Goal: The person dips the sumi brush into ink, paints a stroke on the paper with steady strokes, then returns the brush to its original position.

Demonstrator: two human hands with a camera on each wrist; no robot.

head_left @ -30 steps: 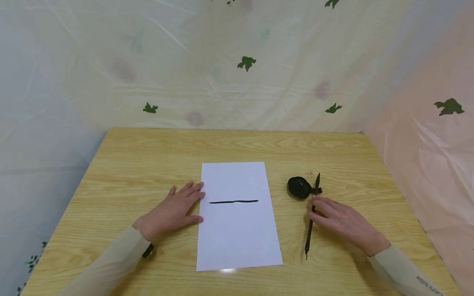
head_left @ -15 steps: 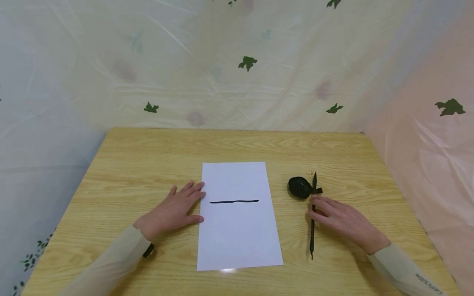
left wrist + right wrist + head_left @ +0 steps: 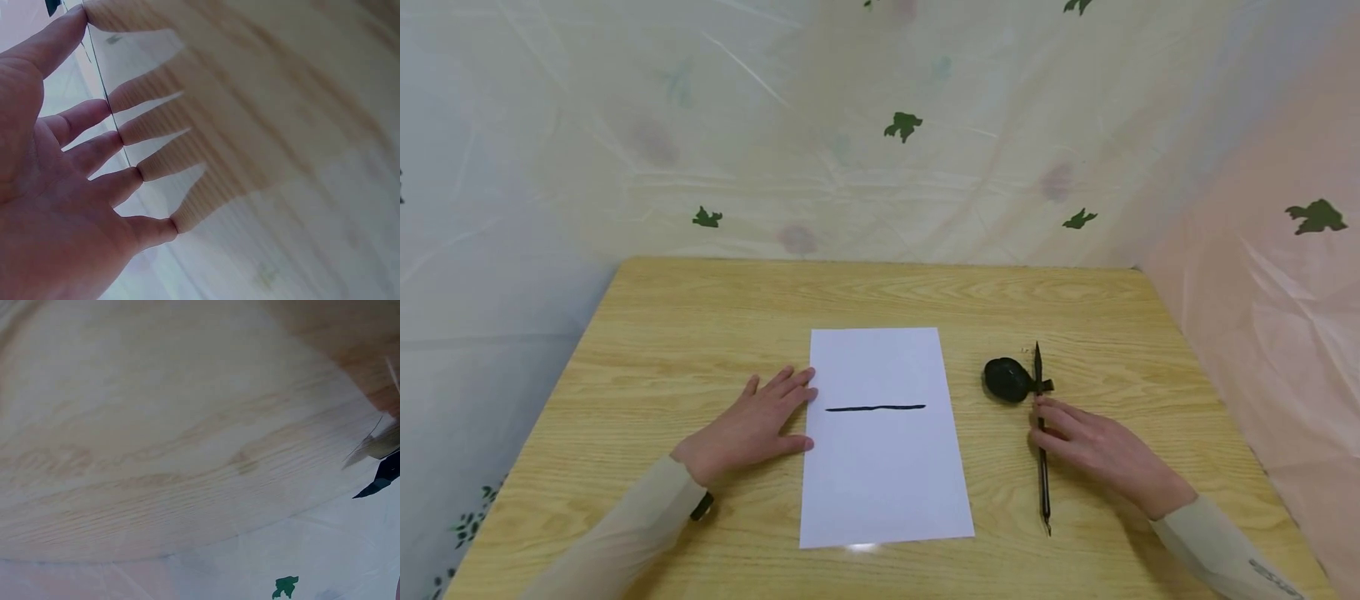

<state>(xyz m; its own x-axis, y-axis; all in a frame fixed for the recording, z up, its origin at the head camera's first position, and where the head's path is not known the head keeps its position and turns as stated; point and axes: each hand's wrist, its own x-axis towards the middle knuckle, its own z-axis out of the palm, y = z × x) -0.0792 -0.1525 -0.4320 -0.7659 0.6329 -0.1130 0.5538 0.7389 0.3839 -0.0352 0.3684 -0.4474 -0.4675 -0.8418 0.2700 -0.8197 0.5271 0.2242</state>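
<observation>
My right hand (image 3: 1101,454) pinches a dark writing brush (image 3: 1043,479) between thumb and fingertips. Its black pointed tip faces away from me, and a small loop shows at the near end. The shaft crosses the short handle of a round black ink dish (image 3: 1006,380). In the right wrist view only the black brush tip (image 3: 377,484) shows at the right edge. My left hand (image 3: 748,429) lies with spread fingers, fingertips on the left edge of a white sheet of paper (image 3: 880,492). One black horizontal stroke (image 3: 875,408) runs across the sheet. The left wrist view shows the left palm (image 3: 56,181).
A wood-grain table (image 3: 700,308) bears everything. Pale curtains with green bird shapes (image 3: 902,127) hang behind it and along both sides. Small dark specks mark the wood beyond the ink dish. A black band (image 3: 702,506) shows under the left cuff.
The brush has turned in my right hand: its near end swung to the right and its tip shifted slightly left and farther away. My left hand and the paper stay put.
</observation>
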